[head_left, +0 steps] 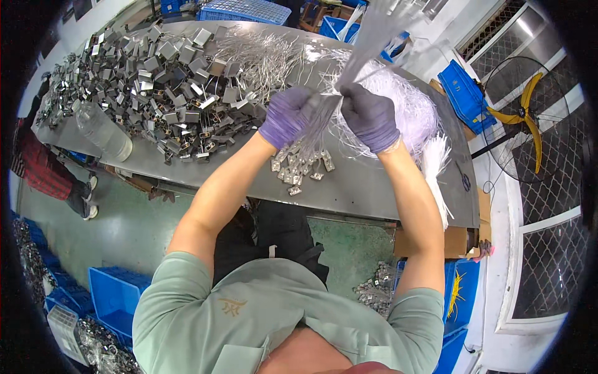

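Note:
My left hand (288,117), in a purple glove, is closed around a bundle of clear, thin strands (321,119). From its lower ends hang small silvery metal pieces (301,167), low over or on the table; I cannot tell which. My right hand (371,117), in a darker purple glove, is closed on the same bundle at its upper part. Above that hand the strands fan out upward and blur. Behind my right hand lies a big loose coil of clear, pale strands (417,112).
A large heap of small grey metal blocks (180,87) covers the left of the grey table (355,190), with a plastic bottle (103,132) at its edge. White strips (436,168) lie at the right. A fan (528,117) and blue crates (117,298) stand around. Another person (50,165) is at left.

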Motion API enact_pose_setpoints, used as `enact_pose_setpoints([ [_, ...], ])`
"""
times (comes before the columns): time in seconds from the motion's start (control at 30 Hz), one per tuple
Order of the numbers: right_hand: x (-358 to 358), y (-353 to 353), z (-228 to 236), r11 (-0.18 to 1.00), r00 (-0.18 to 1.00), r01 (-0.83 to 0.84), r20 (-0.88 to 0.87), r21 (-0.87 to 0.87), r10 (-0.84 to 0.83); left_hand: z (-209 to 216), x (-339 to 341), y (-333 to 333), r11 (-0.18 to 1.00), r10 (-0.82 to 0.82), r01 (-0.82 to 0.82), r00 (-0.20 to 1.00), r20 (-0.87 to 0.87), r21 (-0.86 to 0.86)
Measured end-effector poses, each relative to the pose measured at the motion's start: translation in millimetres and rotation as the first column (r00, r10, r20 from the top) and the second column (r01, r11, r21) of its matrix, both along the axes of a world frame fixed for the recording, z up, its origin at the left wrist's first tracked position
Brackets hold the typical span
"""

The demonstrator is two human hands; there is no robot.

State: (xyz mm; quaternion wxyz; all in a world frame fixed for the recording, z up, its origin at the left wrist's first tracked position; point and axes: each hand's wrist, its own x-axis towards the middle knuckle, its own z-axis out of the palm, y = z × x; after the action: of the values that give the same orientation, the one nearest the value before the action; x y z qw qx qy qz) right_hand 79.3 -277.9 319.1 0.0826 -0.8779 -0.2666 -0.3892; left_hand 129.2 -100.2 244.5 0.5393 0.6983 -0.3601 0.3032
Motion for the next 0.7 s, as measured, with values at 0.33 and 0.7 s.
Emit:
enact_pose_setpoints([
  [0.33,-15.5,-0.6,1.7,0.842,0.86,0.263,-0.511,0.471,0.017,-0.5,-10.8,1.1,0.917,-0.367,0.197,0.757,-0.541,-0.347],
  [0.7,-133.4,-33.1,54.4,0.587,0.931,0.311,-0.364,0.748,-0.029,-0.5,-95.9,24.2,0.975,-0.213,0.202,0.767,-0.606,-0.087],
])
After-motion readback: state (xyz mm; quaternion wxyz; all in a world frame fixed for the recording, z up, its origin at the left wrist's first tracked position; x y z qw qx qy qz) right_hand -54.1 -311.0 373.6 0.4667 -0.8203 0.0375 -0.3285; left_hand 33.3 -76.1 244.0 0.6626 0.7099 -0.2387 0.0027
